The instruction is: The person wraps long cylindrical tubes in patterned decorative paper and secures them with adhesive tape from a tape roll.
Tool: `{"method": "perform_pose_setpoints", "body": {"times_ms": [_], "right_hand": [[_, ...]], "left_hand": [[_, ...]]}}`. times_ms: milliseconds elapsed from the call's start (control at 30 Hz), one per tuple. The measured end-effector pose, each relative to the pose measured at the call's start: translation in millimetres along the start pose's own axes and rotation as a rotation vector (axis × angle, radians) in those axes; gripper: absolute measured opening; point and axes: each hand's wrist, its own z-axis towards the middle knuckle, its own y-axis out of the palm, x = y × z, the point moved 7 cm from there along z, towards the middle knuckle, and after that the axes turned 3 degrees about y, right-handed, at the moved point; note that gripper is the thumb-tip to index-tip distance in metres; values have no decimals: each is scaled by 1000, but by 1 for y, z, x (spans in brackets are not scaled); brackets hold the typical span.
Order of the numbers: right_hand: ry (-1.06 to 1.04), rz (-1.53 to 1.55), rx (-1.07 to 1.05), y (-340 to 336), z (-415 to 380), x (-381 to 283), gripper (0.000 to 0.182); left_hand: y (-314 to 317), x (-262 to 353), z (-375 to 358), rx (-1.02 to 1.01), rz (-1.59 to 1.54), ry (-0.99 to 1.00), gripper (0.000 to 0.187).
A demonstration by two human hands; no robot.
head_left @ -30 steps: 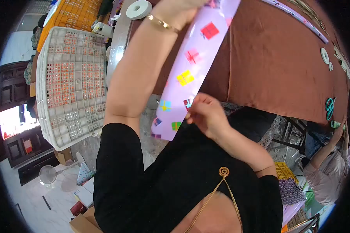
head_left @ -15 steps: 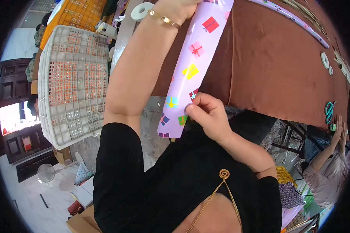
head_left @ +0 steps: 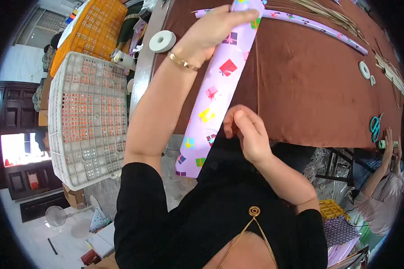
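Note:
A lilac roll of wrapping paper [head_left: 220, 92], printed with coloured gift boxes, slants down from the top of the head view toward my body. My left hand [head_left: 217, 27] is wrapped round its upper part, with the thumb lying across the paper. Below it, the lower end of the roll hangs past the table edge in front of my black top. To the right of the roll, my right hand [head_left: 251, 134] is apart from it, fingers loosely bent, with nothing visible in them.
A brown cloth-covered table [head_left: 309, 89] bears a thin patterned tube [head_left: 318, 28], white tape rolls [head_left: 364, 70] and teal scissors [head_left: 375, 129]. Another tape roll [head_left: 162, 41] lies left. White crates [head_left: 92, 121] stand left. At right, another person's hands [head_left: 389, 148] touch a small green roll.
My right hand has let go of the paper's lower edge and moved slightly right. The roll has shifted down and left, with my left hand still around it.

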Motion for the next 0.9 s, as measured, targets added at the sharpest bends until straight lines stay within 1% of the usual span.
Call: {"method": "perform_pose_setpoints", "body": {"times_ms": [33,67,133,167,200,233,300,367,433,467,500,533,600,633,700,767,833,900], "right_hand": [[-42,3,-27,1,3,-8,30],[-46,3,-23,2,3,-11,30],[-14,-59,22,3,7,-13,18],[-34,-64,27,3,7,-13,18],[-49,-82,24,3,7,-10,12],[-72,-104,23,2,7,-7,6],[27,5,-11,4,5,5,5],[105,16,-29,-7,2,23,10],[216,-95,-27,-19,-4,17,17],[222,-232,33,-26,-5,8,21],[198,-242,54,-36,-3,-1,21],[160,-170,129,-52,-3,-11,21],[62,-80,255,-85,-2,-35,23],[-62,-71,297,-100,0,-52,22],[-162,-65,390,-124,0,-87,22],[-218,47,492,-137,-1,-112,22],[-247,117,489,-148,3,-119,22],[-351,140,427,-145,2,-134,21]], "left_hand": [[5,0,-3,36,-23,16,28],[7,0,-8,48,13,-25,28],[8,-9,-6,24,16,2,28],[10,-11,-1,-1,19,33,28],[11,-11,-4,61,38,25,30],[14,-9,-9,50,59,-2,32],[16,-13,-10,14,44,-28,35],[14,-21,-11,13,152,-1,37],[16,-30,-17,-18,207,18,40],[19,-31,-23,-18,199,9,39],[23,-27,-29,-28,207,10,38],[19,-36,-35,-60,253,-83,39],[25,-39,-47,-107,275,-95,40],[27,-42,-52,-129,294,-106,41],[34,-45,-62,-154,296,-111,41],[42,-47,-71,-177,294,-127,41],[46,-53,-80,-194,353,-186,43],[49,-59,-82,-221,348,-166,43]]}}
